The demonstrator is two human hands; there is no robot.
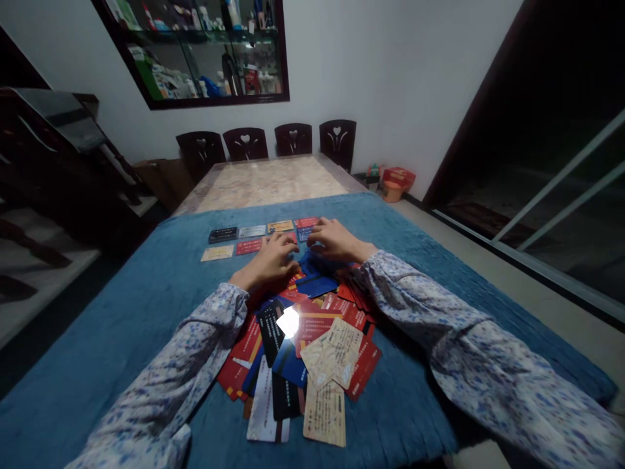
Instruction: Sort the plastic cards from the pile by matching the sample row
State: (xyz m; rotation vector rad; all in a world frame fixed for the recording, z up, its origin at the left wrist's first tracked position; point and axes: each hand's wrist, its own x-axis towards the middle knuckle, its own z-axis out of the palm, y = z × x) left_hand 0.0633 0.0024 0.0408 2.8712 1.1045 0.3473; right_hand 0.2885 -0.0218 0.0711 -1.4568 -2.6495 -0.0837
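Note:
A heap of plastic cards [312, 339], red, blue, black and beige, lies on the blue cloth [146, 306] in front of me. Beyond it, several cards are laid out in rows [251, 234]. My left hand [271, 260] rests at the far edge of the heap, fingers curled down next to a red card [249, 247] in the near row. My right hand [332, 239] sits beside it with fingers bent over a blue card [303, 234]. Whether either hand grips a card is hidden by the fingers.
The cloth covers the near end of a long table [268, 182] with several dark chairs [247, 143] at its far end. A glass cabinet of bottles [205, 45] hangs on the wall. A red bin [396, 182] stands on the floor at right.

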